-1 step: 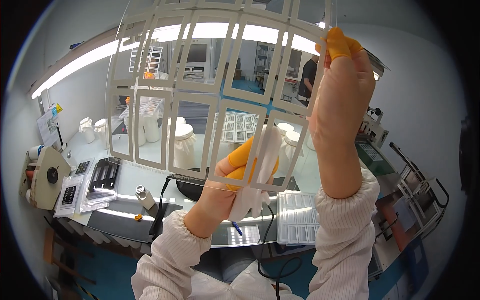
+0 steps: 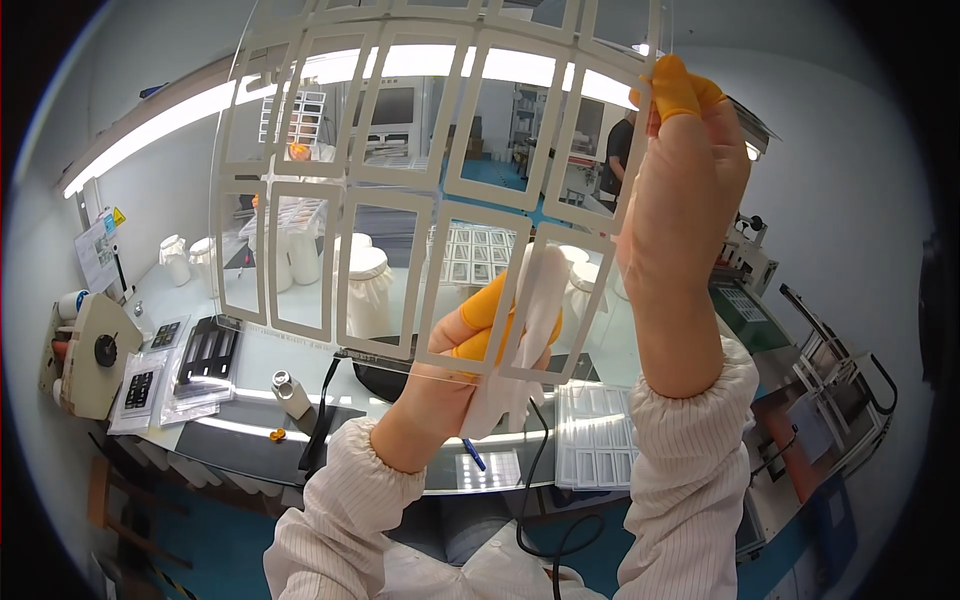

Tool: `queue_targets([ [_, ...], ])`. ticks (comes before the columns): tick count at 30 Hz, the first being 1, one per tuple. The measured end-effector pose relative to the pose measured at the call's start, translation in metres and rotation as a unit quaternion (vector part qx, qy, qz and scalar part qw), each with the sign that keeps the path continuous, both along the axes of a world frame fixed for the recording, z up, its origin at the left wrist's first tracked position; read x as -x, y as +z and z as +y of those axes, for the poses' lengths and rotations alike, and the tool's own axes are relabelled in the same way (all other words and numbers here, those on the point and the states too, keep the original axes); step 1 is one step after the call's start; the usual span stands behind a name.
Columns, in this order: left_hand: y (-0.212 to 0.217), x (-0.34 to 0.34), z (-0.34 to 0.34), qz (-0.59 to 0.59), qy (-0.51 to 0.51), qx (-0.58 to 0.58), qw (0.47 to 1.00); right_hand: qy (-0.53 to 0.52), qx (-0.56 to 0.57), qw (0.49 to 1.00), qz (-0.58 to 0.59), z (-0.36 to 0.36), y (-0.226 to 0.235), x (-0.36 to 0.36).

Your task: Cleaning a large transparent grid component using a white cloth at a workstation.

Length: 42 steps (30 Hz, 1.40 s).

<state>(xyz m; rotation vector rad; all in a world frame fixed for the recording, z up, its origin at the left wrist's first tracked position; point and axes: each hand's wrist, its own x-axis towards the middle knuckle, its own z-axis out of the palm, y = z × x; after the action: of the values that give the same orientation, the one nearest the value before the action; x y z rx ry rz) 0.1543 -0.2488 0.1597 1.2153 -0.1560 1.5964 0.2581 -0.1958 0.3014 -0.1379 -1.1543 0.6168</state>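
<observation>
A large clear sheet (image 2: 392, 198) printed with rows of white rectangular frames stands raised and tilted in front of me. At its upper right edge my right hand (image 2: 690, 170), with orange finger cots, pinches the sheet between thumb and fingers. Behind the lower part, seen through it, my left hand (image 2: 468, 335) also wears orange finger cots. It is closed on a white cloth (image 2: 545, 295), which lies against or close behind the sheet and hangs down below the hand. Whether the cloth touches the sheet I cannot tell.
Cloth-covered white jars (image 2: 367, 290) stand behind the sheet. On the bench are a bottle (image 2: 291, 396), a blue pen (image 2: 474, 456), black framed parts (image 2: 207, 350), stacked sheets (image 2: 597, 440) and a black cable (image 2: 545, 430). A lamp tube (image 2: 140, 137) hangs above; a person (image 2: 616, 165) stands beyond.
My left hand and the white cloth have shifted very slightly to the right behind the sheet. My right hand and the sheet stay almost in place.
</observation>
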Motion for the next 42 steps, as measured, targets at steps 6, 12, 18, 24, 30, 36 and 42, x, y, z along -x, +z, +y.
queue_targets([
  [6,-0.029,-0.001,0.007,0.055,-0.018,0.085,0.995,0.006,-0.101,0.994,-0.029,0.003,-0.007,-0.003],
  [12,-0.054,-0.002,-0.007,0.059,0.006,0.154,0.986,0.095,-0.133,0.987,0.008,0.000,-0.007,0.000],
  [18,0.006,-0.001,0.001,-0.018,0.018,0.130,0.991,0.124,-0.092,0.988,0.011,-0.007,-0.012,0.008],
  [24,-0.052,0.007,0.014,0.024,-0.075,0.030,0.996,0.109,-0.125,0.986,0.005,-0.006,-0.010,0.009],
  [30,-0.067,0.006,-0.012,0.068,-0.041,0.145,0.986,0.079,-0.104,0.991,0.000,-0.002,-0.008,0.002],
  [36,-0.072,0.008,-0.012,0.061,-0.039,0.153,0.986,0.047,-0.069,0.996,0.018,0.002,-0.002,0.000],
  [42,-0.067,0.007,-0.015,0.055,-0.075,0.138,0.986,0.078,-0.060,0.995,0.027,0.002,0.001,-0.003],
])
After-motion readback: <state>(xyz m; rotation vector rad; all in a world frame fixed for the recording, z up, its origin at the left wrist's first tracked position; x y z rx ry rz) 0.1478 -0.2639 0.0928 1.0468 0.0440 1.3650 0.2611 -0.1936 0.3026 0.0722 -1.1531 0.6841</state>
